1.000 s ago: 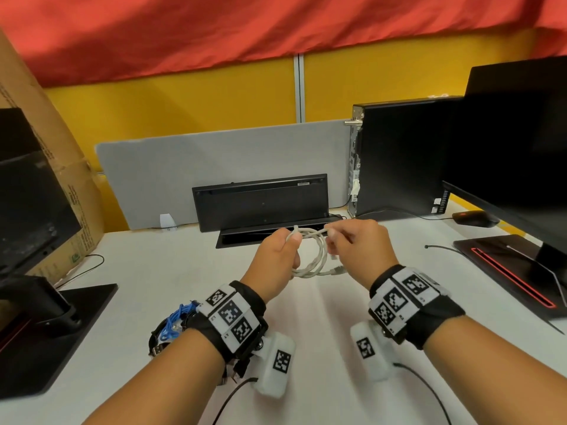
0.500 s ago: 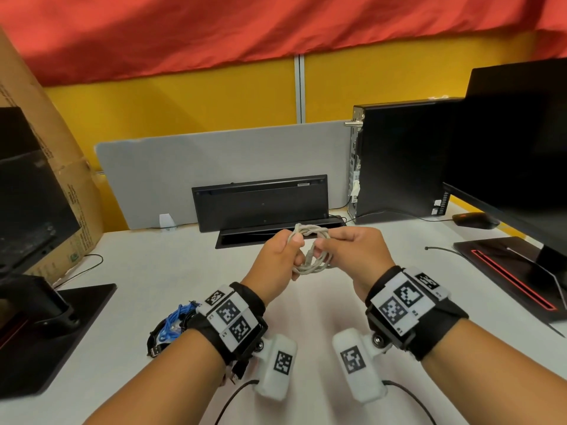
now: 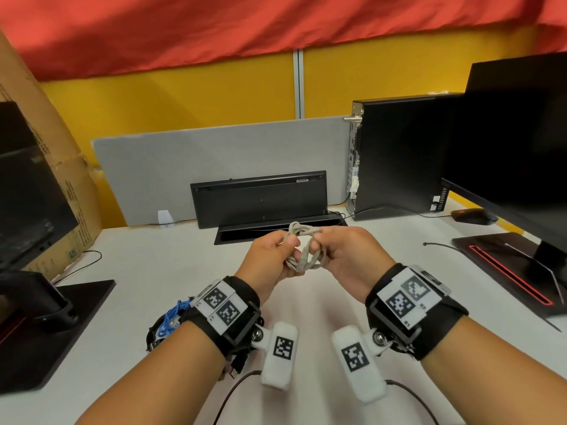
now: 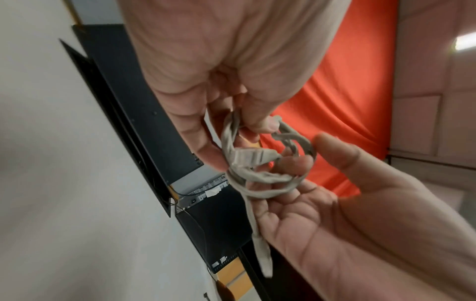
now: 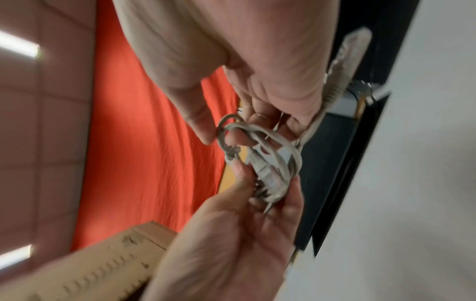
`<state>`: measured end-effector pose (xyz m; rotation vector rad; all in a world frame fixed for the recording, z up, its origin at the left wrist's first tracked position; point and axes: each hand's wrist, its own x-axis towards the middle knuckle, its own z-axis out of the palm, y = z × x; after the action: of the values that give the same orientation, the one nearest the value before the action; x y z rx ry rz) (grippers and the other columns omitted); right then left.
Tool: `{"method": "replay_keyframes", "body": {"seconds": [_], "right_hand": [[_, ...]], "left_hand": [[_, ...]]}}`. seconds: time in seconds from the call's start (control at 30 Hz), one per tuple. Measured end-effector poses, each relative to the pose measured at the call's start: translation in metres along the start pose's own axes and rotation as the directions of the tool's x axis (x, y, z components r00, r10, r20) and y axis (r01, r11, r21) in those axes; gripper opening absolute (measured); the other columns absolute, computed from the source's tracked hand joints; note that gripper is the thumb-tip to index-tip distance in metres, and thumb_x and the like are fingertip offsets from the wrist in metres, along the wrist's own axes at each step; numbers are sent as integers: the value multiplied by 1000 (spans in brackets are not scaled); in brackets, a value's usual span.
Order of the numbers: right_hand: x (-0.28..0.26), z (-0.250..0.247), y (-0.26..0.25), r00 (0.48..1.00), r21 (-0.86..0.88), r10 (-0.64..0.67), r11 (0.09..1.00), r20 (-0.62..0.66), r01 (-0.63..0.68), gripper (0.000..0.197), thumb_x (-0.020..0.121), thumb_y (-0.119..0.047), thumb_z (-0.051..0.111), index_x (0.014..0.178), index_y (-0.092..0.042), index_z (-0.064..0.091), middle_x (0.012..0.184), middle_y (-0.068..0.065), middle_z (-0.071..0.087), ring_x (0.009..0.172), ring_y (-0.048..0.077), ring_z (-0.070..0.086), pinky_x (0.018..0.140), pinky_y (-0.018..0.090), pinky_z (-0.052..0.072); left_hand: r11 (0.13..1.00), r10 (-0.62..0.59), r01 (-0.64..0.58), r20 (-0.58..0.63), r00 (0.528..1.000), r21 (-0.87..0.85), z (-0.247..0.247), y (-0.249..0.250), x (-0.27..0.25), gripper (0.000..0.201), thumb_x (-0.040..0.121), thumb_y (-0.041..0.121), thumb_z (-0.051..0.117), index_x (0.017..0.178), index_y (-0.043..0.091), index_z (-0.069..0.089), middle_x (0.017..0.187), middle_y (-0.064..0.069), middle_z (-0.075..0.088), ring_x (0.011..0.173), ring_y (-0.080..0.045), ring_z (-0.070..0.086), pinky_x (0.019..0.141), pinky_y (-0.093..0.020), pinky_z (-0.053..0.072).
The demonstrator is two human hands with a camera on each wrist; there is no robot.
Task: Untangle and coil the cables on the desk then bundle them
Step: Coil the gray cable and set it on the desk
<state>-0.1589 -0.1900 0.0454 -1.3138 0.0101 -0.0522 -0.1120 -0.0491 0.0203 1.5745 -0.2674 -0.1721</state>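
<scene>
Both the left hand (image 3: 270, 262) and right hand (image 3: 346, 259) pinch a small grey cable (image 3: 306, 256) coil, plugs dangling; no legible writing.

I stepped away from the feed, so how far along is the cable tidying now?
Done, it seems: a bundle with blue cable and black cable lies on the desk by the left wrist. In hand: the grey network cable is coiled into small loops, gripped by the left hand and right hand, plug ends loose. Left: securing this coil and adding it to the bundle.
</scene>
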Motion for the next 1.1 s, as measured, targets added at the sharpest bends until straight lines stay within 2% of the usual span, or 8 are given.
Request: {"method": "replay_keyframes", "body": {"seconds": [0.17,0.3,0.4,0.57,0.67,0.8,0.93,1.1], "right_hand": [[6,-2,-4,994,-410,-98,909,-42,73,27,86,-27,71,73,-3,69,66,6,64,67,19,60,73,37,53],[7,-2,-4,976,-447,-200,883,-83,143,13,90,-16,66,87,-6,72,67,7,68,61,19,63,70,39,58],[3,4,-3,981,-299,-143,949,-128,100,20,97,-10,54,110,-7,67,66,1,64,61,15,61,65,32,53],[-4,12,-3,998,158,69,985,-12,-66,17,99,-8,46,114,-3,53,49,0,51,49,16,44,54,31,42],[-4,9,0,999,-38,43,998,-6,-43,58,82,11,58,129,-18,42,93,12,59,66,22,58,58,35,52],[-1,1,7,990,-164,47,986,135,-24,100,78,20,55,146,-45,19,122,19,53,108,32,60,94,47,51],[1,-6,9,975,-256,61,967,212,-5,87,84,16,56,153,-17,15,130,7,55,121,24,56,107,41,43],[2,-4,4,991,-243,46,970,122,-15,41,83,6,50,120,-13,53,108,19,59,90,35,59,86,43,49]], "left_hand": [[994,83,-78,-74,994,71,1,2,1,24,100,15,49,92,0,65,70,-9,62,64,-23,60,67,-39,55],[993,87,-78,-105,991,84,5,4,1,25,99,18,50,95,0,67,67,-7,64,60,-21,59,65,-37,53],[995,61,-54,-80,995,82,10,3,-1,28,100,19,50,98,-3,67,66,-8,62,58,-18,58,57,-30,52],[986,74,-67,-42,996,150,15,1,0,32,101,19,46,100,-7,64,74,-17,58,63,-22,54,53,-28,48],[978,75,-69,-25,997,195,12,-1,1,32,101,20,47,96,-5,66,76,-18,62,62,-22,56,51,-26,49],[990,24,-22,-12,1000,136,4,-4,0,31,101,23,49,86,5,70,71,-11,63,64,-18,60,58,-27,52],[998,-15,19,-65,998,59,-7,1,5,29,100,21,50,81,7,64,62,-5,58,67,-24,59,67,-35,53],[987,33,-28,-24,999,157,-1,6,7,26,99,21,52,89,4,68,57,-2,58,55,-15,56,65,-32,55]]}}
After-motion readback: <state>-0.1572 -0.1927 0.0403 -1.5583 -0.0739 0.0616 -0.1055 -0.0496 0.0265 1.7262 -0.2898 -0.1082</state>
